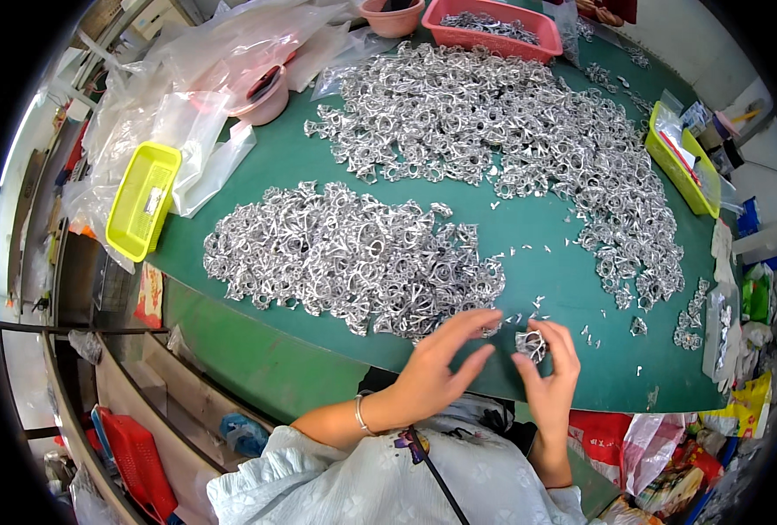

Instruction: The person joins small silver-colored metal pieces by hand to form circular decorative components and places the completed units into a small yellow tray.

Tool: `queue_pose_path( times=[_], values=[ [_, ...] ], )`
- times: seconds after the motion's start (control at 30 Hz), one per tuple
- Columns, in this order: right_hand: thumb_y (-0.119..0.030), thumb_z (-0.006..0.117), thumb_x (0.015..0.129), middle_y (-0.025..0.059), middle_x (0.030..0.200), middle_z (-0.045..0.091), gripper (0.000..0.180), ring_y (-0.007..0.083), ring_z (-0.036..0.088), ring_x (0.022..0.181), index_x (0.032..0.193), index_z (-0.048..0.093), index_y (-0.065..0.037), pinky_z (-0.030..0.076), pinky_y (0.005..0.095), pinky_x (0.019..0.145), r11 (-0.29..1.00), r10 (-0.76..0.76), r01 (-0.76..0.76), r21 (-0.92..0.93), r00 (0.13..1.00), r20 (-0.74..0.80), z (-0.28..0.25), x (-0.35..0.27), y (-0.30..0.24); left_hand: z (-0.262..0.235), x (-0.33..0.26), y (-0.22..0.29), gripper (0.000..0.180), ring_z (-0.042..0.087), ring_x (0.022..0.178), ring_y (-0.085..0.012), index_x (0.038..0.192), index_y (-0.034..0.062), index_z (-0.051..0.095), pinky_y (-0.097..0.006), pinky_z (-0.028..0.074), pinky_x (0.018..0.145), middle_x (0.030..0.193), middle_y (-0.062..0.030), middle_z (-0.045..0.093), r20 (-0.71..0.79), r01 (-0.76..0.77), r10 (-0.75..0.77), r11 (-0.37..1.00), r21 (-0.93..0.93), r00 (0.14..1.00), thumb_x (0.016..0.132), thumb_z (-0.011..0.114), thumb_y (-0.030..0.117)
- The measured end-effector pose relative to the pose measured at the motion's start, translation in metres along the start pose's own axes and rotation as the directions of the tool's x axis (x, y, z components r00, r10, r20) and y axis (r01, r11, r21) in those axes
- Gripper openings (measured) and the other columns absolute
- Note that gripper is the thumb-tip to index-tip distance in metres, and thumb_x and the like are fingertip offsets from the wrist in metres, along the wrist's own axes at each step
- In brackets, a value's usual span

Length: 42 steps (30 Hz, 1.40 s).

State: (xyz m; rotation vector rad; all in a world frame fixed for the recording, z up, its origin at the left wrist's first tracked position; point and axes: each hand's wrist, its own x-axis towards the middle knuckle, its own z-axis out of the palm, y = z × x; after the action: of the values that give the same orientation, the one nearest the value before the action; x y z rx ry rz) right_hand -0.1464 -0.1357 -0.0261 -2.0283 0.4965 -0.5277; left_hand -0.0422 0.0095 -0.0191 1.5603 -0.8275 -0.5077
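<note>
Between the fingers and thumb of my right hand (549, 367) is a small silvery metal ring-shaped piece (530, 346), held just above the table's near edge. My left hand (445, 357) is beside it, thumb and fingers apart, its fingertips close to the right end of a heap of silvery metal pieces (344, 254). No piece shows between the left thumb and fingers. Tiny silvery bits (537, 306) lie scattered on the green tabletop (528, 214) just beyond my hands.
A larger heap of similar pieces (493, 114) curves across the far and right side. A pink tray (493, 44) and pink bowl (266, 98) stand at the back. Yellow-green baskets stand left (143, 199) and right (682, 157). Plastic bags (196, 61) cover the far left.
</note>
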Motion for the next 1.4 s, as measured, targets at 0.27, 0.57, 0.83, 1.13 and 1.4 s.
queue_pose_path(
  times=[0.27,0.57,0.83,1.13,1.4],
  values=[
    [-0.044,0.031,0.097,0.0084,0.084,0.053,0.049,0.0165,0.048,0.062,0.116,0.046,-0.002,0.035,0.0248,0.049,-0.117,0.105,-0.7,0.704,0.697,0.71,0.01,0.003,0.014,-0.007,-0.012,-0.012,0.04,0.055,0.105,-0.0195,0.123,-0.0033,0.045,-0.031,0.046,0.089,0.113,-0.0133,0.054,-0.067,0.118,-0.14,0.957,-0.266,0.988,0.085,0.052,-0.006],
    [0.01,0.063,0.065,0.0128,0.099,0.056,0.065,0.0276,0.054,0.083,0.126,0.048,-0.004,0.044,0.0344,0.073,0.954,-0.266,0.277,-0.111,0.958,0.106,0.0,0.001,-0.016,0.007,-0.002,-0.009,0.039,0.05,0.107,-0.0165,0.122,-0.0023,0.047,-0.029,0.047,0.086,0.121,-0.01,0.046,0.145,0.236,-0.186,0.753,-0.615,0.972,0.084,0.057,-0.003],
    [0.012,0.069,0.061,0.0108,0.099,0.059,0.064,0.0134,0.054,0.074,0.121,0.049,0.001,0.043,0.023,0.061,0.978,-0.147,0.155,0.139,0.987,-0.064,-0.006,-0.004,-0.015,0.008,0.005,-0.004,0.029,0.057,0.101,-0.0184,0.112,-0.0045,0.052,-0.032,0.048,0.088,0.114,-0.0133,0.055,0.193,0.333,-0.286,0.604,-0.724,0.938,0.084,0.056,-0.005],
    [0.014,0.069,0.063,0.011,0.107,0.054,0.048,0.0094,0.051,0.073,0.109,0.057,0.005,0.044,0.0207,0.064,0.908,-0.02,0.036,0.418,0.999,-0.043,-0.008,-0.008,-0.016,0.009,0.003,-0.01,0.029,0.057,0.103,-0.0186,0.114,-0.0021,0.051,-0.033,0.048,0.088,0.114,-0.0138,0.056,0.229,0.348,-0.284,0.505,-0.79,0.931,0.086,0.056,0.001],
    [0.014,0.07,0.062,0.0104,0.105,0.055,0.048,0.0089,0.05,0.072,0.107,0.058,0.005,0.043,0.0204,0.063,0.912,0.003,0.013,0.409,0.999,-0.038,-0.006,-0.008,-0.016,0.008,0.002,-0.015,0.029,0.056,0.104,-0.016,0.117,-0.003,0.049,-0.028,0.047,0.088,0.114,-0.0106,0.055,0.262,0.357,-0.259,0.462,-0.812,0.93,0.088,0.052,-0.001]
  ],
)
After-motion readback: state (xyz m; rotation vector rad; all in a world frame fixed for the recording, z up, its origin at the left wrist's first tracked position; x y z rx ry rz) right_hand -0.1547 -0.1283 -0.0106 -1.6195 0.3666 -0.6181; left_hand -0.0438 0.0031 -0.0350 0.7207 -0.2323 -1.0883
